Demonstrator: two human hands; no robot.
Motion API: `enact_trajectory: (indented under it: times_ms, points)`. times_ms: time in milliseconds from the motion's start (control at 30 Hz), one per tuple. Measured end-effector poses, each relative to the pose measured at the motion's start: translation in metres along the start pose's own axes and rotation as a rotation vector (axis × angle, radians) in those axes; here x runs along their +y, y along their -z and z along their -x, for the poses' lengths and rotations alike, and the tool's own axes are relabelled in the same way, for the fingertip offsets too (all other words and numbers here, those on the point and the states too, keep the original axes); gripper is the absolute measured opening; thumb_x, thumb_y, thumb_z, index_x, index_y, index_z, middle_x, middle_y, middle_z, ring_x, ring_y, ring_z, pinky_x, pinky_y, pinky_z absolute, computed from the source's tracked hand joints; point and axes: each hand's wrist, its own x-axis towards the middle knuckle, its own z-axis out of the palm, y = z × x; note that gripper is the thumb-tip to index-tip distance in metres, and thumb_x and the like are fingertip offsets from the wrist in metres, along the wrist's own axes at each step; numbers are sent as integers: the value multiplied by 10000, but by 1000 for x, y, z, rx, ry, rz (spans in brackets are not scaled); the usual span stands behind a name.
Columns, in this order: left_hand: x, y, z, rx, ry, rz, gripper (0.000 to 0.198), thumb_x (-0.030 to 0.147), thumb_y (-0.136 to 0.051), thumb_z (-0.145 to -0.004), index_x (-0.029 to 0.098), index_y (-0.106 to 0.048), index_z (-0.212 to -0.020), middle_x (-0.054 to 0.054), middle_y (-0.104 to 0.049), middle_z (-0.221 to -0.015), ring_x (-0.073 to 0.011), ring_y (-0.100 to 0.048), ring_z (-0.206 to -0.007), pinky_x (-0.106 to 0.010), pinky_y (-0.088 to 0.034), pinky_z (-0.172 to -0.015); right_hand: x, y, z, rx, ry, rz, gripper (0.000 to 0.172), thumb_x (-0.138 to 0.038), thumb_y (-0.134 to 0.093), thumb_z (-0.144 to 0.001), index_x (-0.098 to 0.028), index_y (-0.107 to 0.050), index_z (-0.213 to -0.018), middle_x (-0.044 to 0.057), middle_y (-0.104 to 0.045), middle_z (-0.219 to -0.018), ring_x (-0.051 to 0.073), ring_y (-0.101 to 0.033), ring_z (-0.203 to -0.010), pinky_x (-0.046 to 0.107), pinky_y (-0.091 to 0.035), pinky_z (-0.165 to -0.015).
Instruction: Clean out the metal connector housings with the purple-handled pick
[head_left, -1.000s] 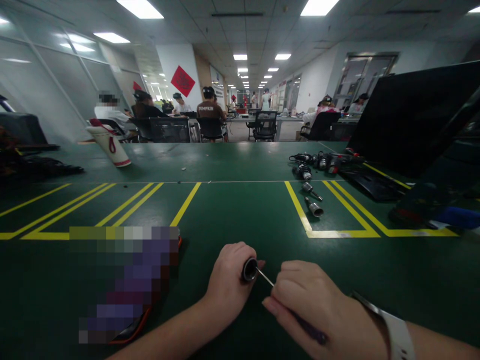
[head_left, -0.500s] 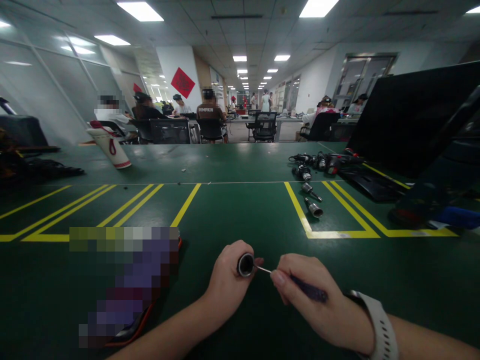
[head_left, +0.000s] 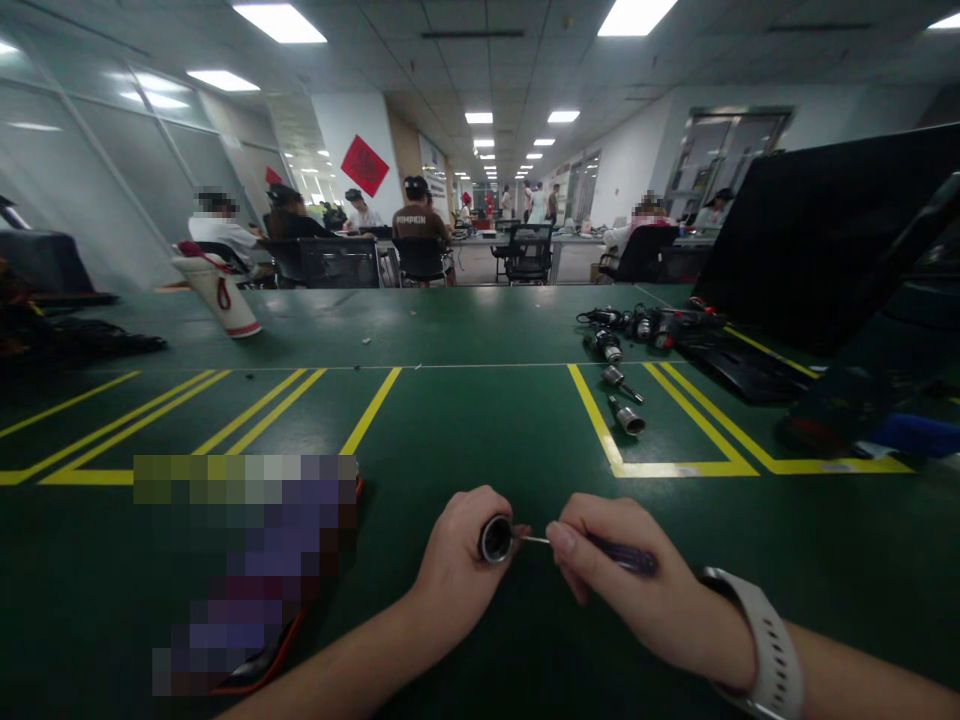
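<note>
My left hand (head_left: 465, 550) is closed around a short metal cylinder (head_left: 496, 540), a socket-like connector whose round, dark, hollow end faces me. Pinched in my right hand (head_left: 622, 570) is a small screwdriver (head_left: 626, 557) with a dark purple handle. Its thin shaft points left and reaches the side of the connector; the tip is hidden by my left fingers, so I cannot tell what it touches. Both hands are held over the front of the green table (head_left: 450, 430).
Loose metal connectors (head_left: 627, 415) lie at the right, beside a cluster of dark cabled parts (head_left: 645, 322). A large black monitor (head_left: 817, 240) stands at the far right. A white cup (head_left: 221, 295) sits at the back left. A blurred-out case (head_left: 277, 580) with an orange edge lies left.
The connector and my left hand have shifted slightly right and down. My right hand has tilted a little, bringing the screwdriver shaft closer to level.
</note>
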Motion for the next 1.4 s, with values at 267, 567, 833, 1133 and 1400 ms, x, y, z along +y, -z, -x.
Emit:
enact_trajectory:
  times_ms: [267,567,833,1133,1400]
  points:
    - [-3,-2,0,-3,41,69,213,205,-591,-758,212,-433,-616,36,-465,-617,-157,-466,-594,-268,-344,-568,2,5,-3,5,-86,-181,365,-349,-444,-921,-188,-512,-600,-46,-470,-487,94,-456,-467,228,-364,-490]
    - [-2,-3,1,-6,66,117,207,228,-596,-745,212,-437,-613,32,-466,-610,-158,-460,-586,-268,-345,-559,2,3,-2,-10,-116,-193,359,-355,-455,-914,-185,-496,-600,-47,-456,-498,93,-446,-467,229,-365,-491]
    - [-4,-3,2,-8,71,129,207,214,-598,-735,213,-436,-606,39,-460,-608,-150,-448,-578,-267,-339,-561,3,2,0,14,-115,-187,354,-380,-454,-910,-189,-501,-615,-54,-446,-477,93,-433,-446,226,-355,-473]
    - [0,-2,0,4,81,143,213,213,-608,-731,215,-439,-601,39,-464,-599,-149,-452,-574,-263,-348,-551,2,2,1,25,-91,-168,365,-376,-446,-916,-189,-503,-608,-52,-454,-477,92,-442,-450,224,-360,-484]
    - [0,-2,2,-7,90,146,171,194,-627,-712,212,-484,-619,43,-492,-600,-147,-472,-574,-251,-356,-536,2,0,2,25,-25,-78,404,-348,-424,-939,-183,-505,-580,-32,-489,-554,98,-486,-530,238,-375,-550]
